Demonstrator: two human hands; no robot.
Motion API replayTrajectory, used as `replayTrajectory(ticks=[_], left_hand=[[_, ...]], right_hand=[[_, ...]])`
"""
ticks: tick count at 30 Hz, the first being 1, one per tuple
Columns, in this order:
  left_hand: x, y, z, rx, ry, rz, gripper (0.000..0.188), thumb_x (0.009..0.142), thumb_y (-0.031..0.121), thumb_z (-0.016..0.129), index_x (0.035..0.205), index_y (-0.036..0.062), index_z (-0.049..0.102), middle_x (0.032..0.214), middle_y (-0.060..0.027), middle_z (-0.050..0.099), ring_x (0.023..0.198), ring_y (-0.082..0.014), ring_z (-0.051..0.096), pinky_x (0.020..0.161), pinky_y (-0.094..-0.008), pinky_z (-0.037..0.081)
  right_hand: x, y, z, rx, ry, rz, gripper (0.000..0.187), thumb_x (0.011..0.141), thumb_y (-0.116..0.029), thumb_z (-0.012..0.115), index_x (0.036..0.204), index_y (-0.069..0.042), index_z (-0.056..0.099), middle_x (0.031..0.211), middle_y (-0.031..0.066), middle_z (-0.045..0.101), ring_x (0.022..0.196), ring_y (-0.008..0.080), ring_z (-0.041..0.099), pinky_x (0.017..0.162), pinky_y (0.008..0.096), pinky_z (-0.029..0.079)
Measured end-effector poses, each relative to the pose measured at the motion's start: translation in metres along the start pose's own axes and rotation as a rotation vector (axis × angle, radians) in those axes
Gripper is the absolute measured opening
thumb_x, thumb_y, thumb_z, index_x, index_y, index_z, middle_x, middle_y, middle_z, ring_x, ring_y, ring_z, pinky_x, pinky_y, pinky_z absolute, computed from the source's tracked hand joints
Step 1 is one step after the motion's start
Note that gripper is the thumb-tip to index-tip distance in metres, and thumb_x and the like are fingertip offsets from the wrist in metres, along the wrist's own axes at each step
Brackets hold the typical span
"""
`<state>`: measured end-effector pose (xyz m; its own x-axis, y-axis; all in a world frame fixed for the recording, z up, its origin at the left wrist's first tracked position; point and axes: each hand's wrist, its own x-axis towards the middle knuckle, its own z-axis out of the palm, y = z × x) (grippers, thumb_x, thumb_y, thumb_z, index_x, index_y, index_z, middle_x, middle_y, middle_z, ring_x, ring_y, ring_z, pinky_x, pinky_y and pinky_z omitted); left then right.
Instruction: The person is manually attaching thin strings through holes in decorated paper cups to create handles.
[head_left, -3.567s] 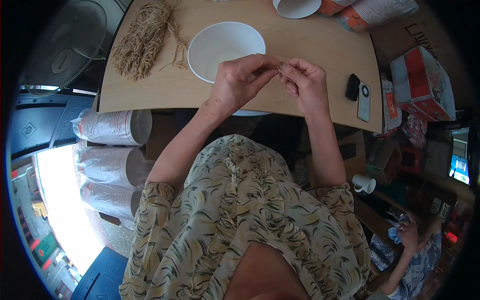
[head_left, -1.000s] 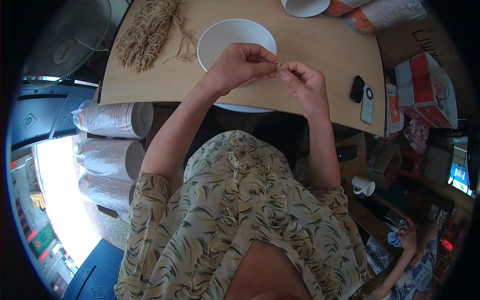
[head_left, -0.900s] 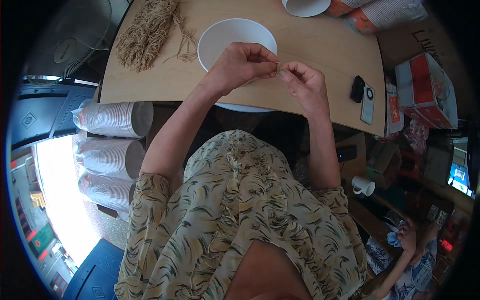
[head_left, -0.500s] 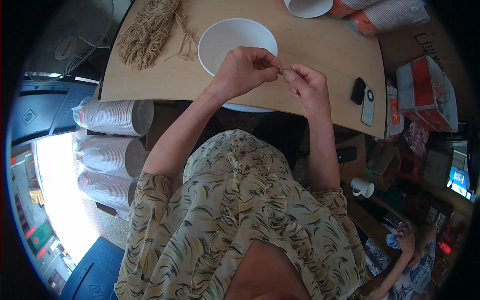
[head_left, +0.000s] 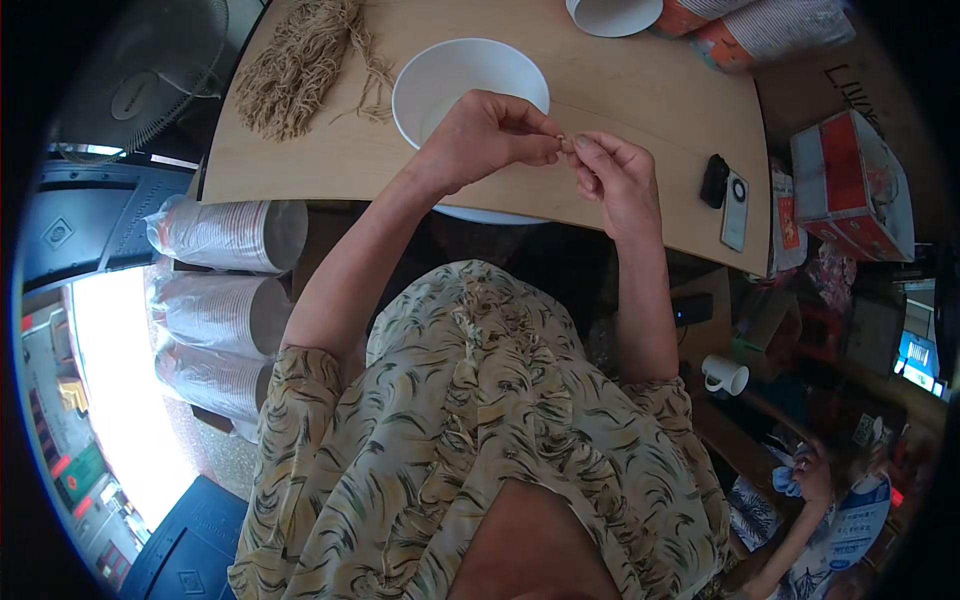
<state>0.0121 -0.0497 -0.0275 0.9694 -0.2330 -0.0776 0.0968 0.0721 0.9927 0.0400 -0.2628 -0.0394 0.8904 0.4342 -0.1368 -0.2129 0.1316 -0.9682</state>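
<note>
My left hand (head_left: 482, 140) and my right hand (head_left: 617, 172) meet fingertip to fingertip above the table, just right of a wide white tub (head_left: 440, 92). Both are closed in a pinch on a small tan piece (head_left: 566, 145) between them. Most of that piece is hidden by the fingers, and its kind is too small to make out. Left of the tub lies a heap of tan, stringy strands (head_left: 290, 85), with a few loose strands trailing toward the tub.
On the wooden table (head_left: 640, 110) a second white tub (head_left: 612, 15), stacked orange-and-white cups (head_left: 780, 32), a black object (head_left: 714, 180) and a phone (head_left: 735, 212) lie rightward. Wrapped tub stacks (head_left: 215, 235) stand at left. A white mug (head_left: 725, 375) and another person's hand (head_left: 812, 475) are lower right.
My hands stay together in almost the same place, with the fingertips shifting slightly around the small piece. At lower right the other person's arm and a white-and-blue packet have moved a little.
</note>
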Motion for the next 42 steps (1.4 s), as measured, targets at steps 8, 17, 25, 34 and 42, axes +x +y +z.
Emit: replayTrajectory(ticks=[8, 17, 25, 34, 42], left_hand=[[0.003, 0.003, -0.006, -0.159, -0.036, -0.038, 0.018, 0.090, 0.001, 0.073, 0.105, -0.0076, 0.070, 0.095, -0.0136, 0.074, 0.088, -0.0165, 0.073, 0.082, -0.0257, 0.060], [0.003, 0.009, 0.000, 0.006, 0.032, 0.025, 0.021, 0.087, 0.001, 0.073, 0.105, -0.0076, 0.066, 0.097, -0.0143, 0.074, 0.090, -0.0170, 0.073, 0.083, -0.0267, 0.060], [0.006, 0.010, 0.009, 0.049, 0.055, 0.068, 0.028, 0.085, 0.001, 0.073, 0.109, -0.0069, 0.061, 0.092, -0.0139, 0.074, 0.088, -0.0174, 0.074, 0.079, -0.0278, 0.060], [0.003, 0.012, 0.008, -0.020, 0.089, 0.048, 0.026, 0.094, 0.005, 0.070, 0.116, -0.0031, 0.060, 0.099, -0.0105, 0.073, 0.092, -0.0151, 0.072, 0.084, -0.0258, 0.058], [0.000, 0.008, 0.013, -0.098, 0.076, 0.063, 0.025, 0.091, 0.002, 0.072, 0.113, -0.0047, 0.062, 0.096, -0.0093, 0.073, 0.091, -0.0130, 0.071, 0.083, -0.0250, 0.058]], right_hand=[[-0.001, -0.006, 0.005, -0.118, 0.134, -0.109, 0.017, 0.098, -0.012, 0.065, 0.109, 0.000, 0.069, 0.085, 0.0023, 0.065, 0.062, 0.0032, 0.049, 0.054, 0.0194, 0.039], [0.002, -0.005, 0.006, -0.388, 0.100, -0.262, 0.020, 0.092, -0.016, 0.075, 0.105, -0.001, 0.073, 0.083, -0.0051, 0.063, 0.063, 0.0012, 0.044, 0.057, 0.0185, 0.037], [0.004, -0.003, 0.007, -0.242, 0.171, -0.291, 0.014, 0.093, -0.011, 0.072, 0.101, -0.001, 0.071, 0.083, -0.0052, 0.063, 0.066, 0.0007, 0.046, 0.059, 0.0175, 0.038], [0.008, -0.020, -0.029, -0.919, 0.493, -0.780, 0.011, 0.096, -0.006, 0.065, 0.104, -0.002, 0.070, 0.084, -0.0014, 0.064, 0.073, 0.0065, 0.057, 0.069, 0.0225, 0.048], [-0.008, -0.022, -0.006, -0.222, 0.085, -0.004, 0.027, 0.098, -0.025, 0.069, 0.093, 0.002, 0.072, 0.073, 0.0023, 0.064, 0.068, 0.0083, 0.058, 0.065, 0.0239, 0.049]])
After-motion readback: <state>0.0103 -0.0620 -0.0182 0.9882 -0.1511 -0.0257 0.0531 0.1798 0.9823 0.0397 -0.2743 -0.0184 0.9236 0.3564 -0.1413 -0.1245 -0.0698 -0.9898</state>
